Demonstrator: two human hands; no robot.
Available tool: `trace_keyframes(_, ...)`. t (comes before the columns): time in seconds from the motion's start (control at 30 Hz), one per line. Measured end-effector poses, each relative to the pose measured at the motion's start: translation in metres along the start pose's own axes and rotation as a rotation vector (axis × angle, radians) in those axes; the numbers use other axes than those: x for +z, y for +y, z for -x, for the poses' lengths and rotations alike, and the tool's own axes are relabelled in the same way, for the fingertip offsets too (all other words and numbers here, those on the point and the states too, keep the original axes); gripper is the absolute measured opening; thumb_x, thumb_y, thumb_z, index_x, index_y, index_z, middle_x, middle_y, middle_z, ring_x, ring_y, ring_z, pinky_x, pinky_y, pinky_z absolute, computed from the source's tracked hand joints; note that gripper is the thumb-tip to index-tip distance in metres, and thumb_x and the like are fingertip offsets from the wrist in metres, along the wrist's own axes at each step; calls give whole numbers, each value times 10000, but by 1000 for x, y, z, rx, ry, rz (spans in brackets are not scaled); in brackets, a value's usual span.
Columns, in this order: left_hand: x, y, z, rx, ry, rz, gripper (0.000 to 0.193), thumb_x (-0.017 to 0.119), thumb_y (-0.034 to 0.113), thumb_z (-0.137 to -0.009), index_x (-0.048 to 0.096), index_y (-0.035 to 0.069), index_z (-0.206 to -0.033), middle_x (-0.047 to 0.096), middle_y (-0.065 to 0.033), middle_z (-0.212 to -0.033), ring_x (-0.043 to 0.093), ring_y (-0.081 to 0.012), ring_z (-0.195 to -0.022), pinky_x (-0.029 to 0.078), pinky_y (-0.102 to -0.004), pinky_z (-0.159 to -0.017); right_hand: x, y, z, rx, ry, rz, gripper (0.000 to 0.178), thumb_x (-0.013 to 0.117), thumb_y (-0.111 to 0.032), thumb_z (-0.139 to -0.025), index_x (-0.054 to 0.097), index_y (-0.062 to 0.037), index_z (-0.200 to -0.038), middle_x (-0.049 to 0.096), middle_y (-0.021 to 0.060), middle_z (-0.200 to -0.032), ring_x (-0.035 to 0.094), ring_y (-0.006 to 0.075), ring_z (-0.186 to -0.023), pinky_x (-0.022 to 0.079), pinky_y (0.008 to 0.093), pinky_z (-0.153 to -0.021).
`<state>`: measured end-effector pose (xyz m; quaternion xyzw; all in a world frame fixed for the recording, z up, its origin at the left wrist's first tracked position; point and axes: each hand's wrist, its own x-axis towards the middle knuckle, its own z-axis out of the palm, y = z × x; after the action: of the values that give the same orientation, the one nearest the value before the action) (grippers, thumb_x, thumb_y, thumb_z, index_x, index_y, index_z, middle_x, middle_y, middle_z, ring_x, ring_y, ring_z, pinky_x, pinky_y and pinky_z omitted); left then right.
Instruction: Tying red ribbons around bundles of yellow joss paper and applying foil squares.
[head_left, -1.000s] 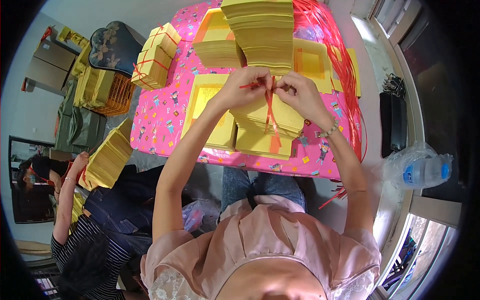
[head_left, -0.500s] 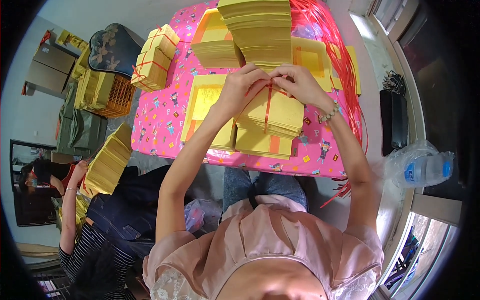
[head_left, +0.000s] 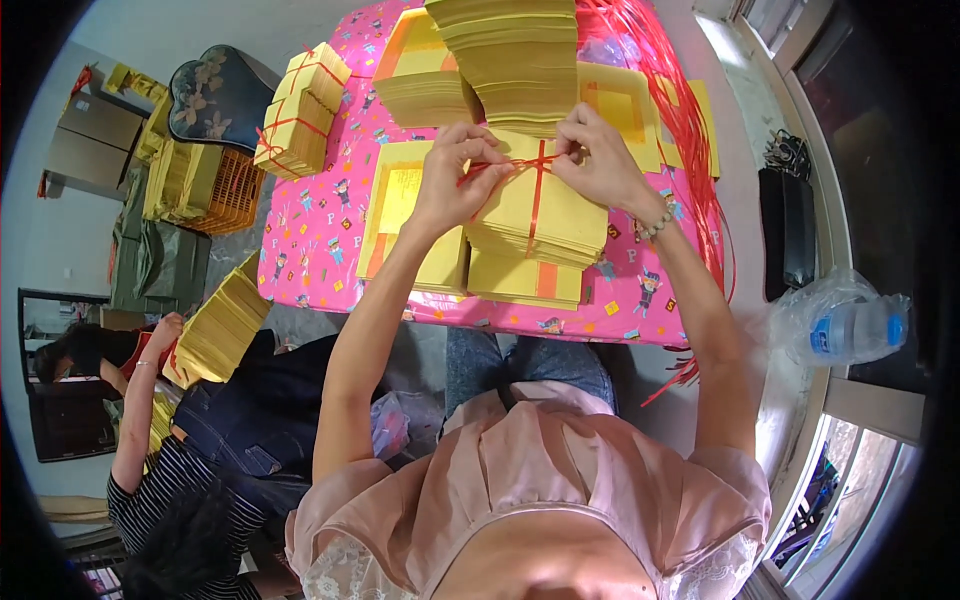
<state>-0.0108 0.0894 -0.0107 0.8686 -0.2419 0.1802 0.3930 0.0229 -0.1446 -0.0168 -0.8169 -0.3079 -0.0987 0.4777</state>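
A stack of yellow paper (head_left: 565, 220) lies in front of me on the table, with a red ribbon (head_left: 537, 200) crossed around it. My left hand (head_left: 455, 175) pinches one end of the ribbon at the stack's left side. Its other end is pinched by my right hand (head_left: 592, 155), on the right of the crossing. Between my hands the ribbon is drawn out sideways over the top of the stack. More yellow paper (head_left: 430, 262) lies below and to the left, partly under my left forearm.
Tall yellow paper piles (head_left: 510, 70) stand at the far side of the pink patterned table cover (head_left: 315, 235). Tied bundles (head_left: 300, 115) sit at the far left. Loose red ribbons (head_left: 690, 150) hang over the right edge. At left, another person holds yellow paper (head_left: 222, 325).
My hands have moved apart from their close pinch over the stack, the left going left and the right slightly right. The ribbon is now stretched between them.
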Motion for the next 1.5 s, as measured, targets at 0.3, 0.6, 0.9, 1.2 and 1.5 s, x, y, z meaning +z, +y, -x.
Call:
trace_keyframes(0.3,3,-4,5,-171,64,208,104,792,106,-759,754,54,-840,612,-126,-1078,584,-235,-1085,469,-356,-918,-6,0,4,10,-8,-34,111,652,-90,-798,593,2,-779,512,76,-867,553,156,-710,498,283,-633)
trace_keyframes(0.6,6,-28,50,-734,52,1098,732,336,602,-1004,264,119,-1550,393,-110,-1526,379,-245,-1396,286,-407,-1151,19,32,85,545,449,-457,599,474,-445,-1014,365,-62,-1462,490,106,-1360,431,201,-1307,347,372,-1092)
trace_keyframes(0.9,26,5,47,-800,119,1211,795,400,672,-950,450,31,-1418,522,-142,-1409,510,-278,-1288,392,-441,-1086,27,-6,83,550,324,-989,702,299,-514,-1046,181,-43,-1554,236,72,-1599,229,194,-1462,174,319,-1195)
trace_keyframes(1.2,105,57,24,-900,87,1912,890,257,748,-924,391,60,-1473,412,-177,-1499,385,-367,-1373,302,-547,-1127,-97,-11,86,389,299,-199,457,575,-332,-993,541,-20,-1324,608,107,-1204,561,150,-1090,437,294,-936)
trace_keyframes(1.5,198,77,40,-1249,144,2040,852,152,667,-948,408,31,-1453,392,-208,-1503,357,-401,-1388,260,-550,-1156,-116,10,162,614,478,237,420,598,-376,-962,641,11,-1122,679,196,-970,666,267,-889,492,345,-796)
